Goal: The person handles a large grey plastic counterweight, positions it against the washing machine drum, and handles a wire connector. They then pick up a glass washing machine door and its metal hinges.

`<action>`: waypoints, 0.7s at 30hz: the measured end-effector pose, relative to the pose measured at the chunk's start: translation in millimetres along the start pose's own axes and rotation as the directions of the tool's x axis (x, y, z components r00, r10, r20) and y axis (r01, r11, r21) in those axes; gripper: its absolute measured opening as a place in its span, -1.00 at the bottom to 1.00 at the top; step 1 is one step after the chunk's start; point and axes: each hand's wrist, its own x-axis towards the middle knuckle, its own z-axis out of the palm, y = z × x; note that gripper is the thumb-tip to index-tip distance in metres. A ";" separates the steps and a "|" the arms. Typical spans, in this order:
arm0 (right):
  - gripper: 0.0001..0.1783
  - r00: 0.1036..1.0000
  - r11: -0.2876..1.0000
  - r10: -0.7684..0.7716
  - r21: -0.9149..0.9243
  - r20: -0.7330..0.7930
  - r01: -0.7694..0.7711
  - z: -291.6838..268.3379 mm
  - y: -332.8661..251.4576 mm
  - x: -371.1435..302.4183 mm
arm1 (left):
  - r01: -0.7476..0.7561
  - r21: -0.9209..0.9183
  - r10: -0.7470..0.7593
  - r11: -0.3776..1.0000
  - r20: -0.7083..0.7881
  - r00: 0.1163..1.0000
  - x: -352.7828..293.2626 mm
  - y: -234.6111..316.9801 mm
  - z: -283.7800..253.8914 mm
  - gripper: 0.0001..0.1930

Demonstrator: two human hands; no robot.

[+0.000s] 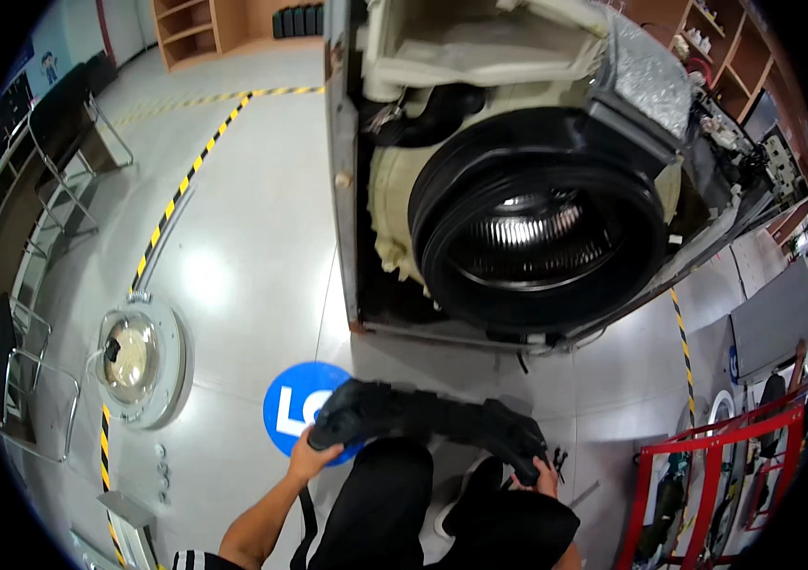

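Observation:
I hold a black, arched counterweight (pixel 423 415) low above the floor, just over my knees. My left hand (pixel 305 461) is closed around its left end, and my right hand (pixel 544 478) grips the right end; part of that hand's fingers is hidden behind the piece. Beyond it stands a washing machine (pixel 345 237) with its front taken off. A thick black rubber door gasket (pixel 437 204) rings its opening, and the shiny metal drum (pixel 532 233) shows inside. Above the gasket is a pale plastic detergent-drawer housing (pixel 489 57).
A round washer door (pixel 174 366) with a clear bowl lies on the floor at left, with several small round parts (pixel 162 475) nearer me. Dark bolts (pixel 561 463) lie by my right hand. A red metal rack (pixel 646 503) stands at right, chairs (pixel 57 109) at far left. A blue floor marker (pixel 282 394) lies partly under the counterweight.

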 end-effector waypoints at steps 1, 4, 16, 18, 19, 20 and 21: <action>-0.58 1.000 1.000 -0.019 0.003 0.023 0.019 -4.7 3.0 8.5 | -0.038 0.055 0.037 0.998 0.017 0.999 -1.4 -2.6 -1.4 -0.09; -0.55 0.999 1.000 -0.019 0.004 0.031 0.019 -19.2 12.2 32.8 | 0.001 0.228 -0.030 0.974 0.121 0.992 -15.5 -17.5 -5.5 -0.05; -0.61 0.956 0.827 -0.295 -0.496 0.016 0.263 -31.9 29.6 126.9 | 0.261 0.440 -0.290 0.859 -0.001 0.957 -48.7 -71.9 53.2 -0.32; -0.61 0.940 0.790 -0.337 -0.530 0.045 0.309 -42.6 45.9 149.5 | 0.192 0.458 -0.224 0.868 0.016 0.975 -42.9 -110.6 49.5 -0.37; -0.60 0.892 0.673 -0.449 -0.639 0.047 0.373 -50.5 53.1 166.8 | 0.147 0.570 -0.262 0.808 0.126 0.957 -32.7 -116.6 44.0 -0.38; -0.59 0.891 0.647 -0.451 -0.672 0.043 0.360 -63.8 63.3 174.9 | 0.085 0.667 -0.312 0.740 0.228 0.923 -24.5 -121.9 35.6 -0.38; -0.58 0.889 0.618 -0.456 -0.704 0.041 0.350 -62.7 62.6 174.9 | 0.004 0.727 -0.289 0.687 0.268 0.919 -14.7 -118.9 30.5 -0.42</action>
